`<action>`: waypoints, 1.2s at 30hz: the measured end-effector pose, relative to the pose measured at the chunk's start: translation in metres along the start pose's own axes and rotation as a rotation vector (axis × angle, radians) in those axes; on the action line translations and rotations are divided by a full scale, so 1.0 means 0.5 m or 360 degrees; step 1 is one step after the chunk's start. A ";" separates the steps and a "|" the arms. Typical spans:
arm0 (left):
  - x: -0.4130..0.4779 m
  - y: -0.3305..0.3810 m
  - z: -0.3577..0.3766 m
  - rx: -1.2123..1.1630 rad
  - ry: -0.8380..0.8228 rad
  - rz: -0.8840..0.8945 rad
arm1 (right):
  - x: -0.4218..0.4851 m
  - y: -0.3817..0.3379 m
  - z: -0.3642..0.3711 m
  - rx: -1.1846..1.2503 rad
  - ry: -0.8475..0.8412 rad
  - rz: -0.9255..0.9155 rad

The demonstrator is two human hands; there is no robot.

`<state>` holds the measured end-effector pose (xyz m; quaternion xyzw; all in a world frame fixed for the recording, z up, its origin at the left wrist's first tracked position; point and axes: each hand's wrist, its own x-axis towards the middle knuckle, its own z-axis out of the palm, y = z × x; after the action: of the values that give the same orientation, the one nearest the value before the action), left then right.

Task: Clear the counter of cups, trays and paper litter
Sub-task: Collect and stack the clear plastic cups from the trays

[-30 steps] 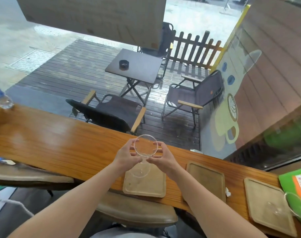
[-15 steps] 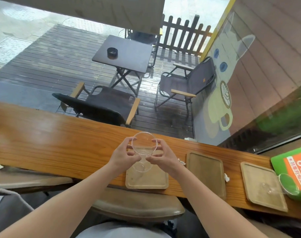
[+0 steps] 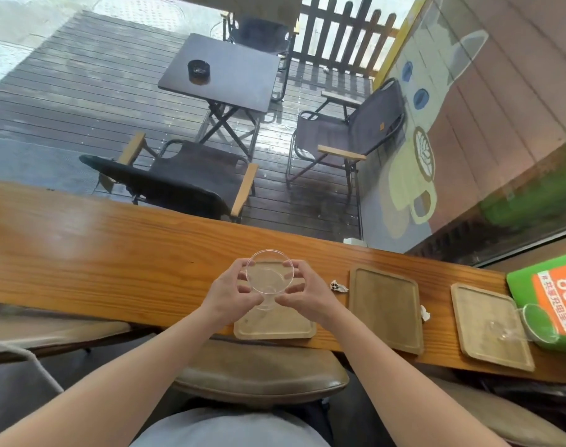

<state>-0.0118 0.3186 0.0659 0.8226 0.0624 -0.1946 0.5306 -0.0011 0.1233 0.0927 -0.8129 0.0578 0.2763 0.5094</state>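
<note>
Here both hands, the left hand and the right hand, have their grip closed on the clear stemmed plastic cup, fingertips pinching the bowl rim, above the small wooden tray. It looks light, thin and slippery, so holding it low on the bowl seems safer. On the long wooden worktop wait 2 more wooden trays, crumpled paper scraps and a second clear cup; nothing blocks them.
</note>
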 end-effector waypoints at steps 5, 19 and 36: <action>0.000 -0.012 0.009 0.0237 0.0088 0.0023 | 0.014 0.018 0.015 -0.0085 0.0044 -0.0004; -0.002 -0.057 0.041 0.0286 0.0044 -0.0001 | 0.028 0.080 0.049 0.0011 0.0057 0.0032; 0.016 -0.042 0.010 0.0497 0.0006 -0.0222 | 0.026 0.090 0.020 -0.0172 0.0030 0.0199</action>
<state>-0.0122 0.3222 0.0433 0.8891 0.0892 -0.2368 0.3814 -0.0110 0.1129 0.0470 -0.8366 0.0983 0.3026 0.4460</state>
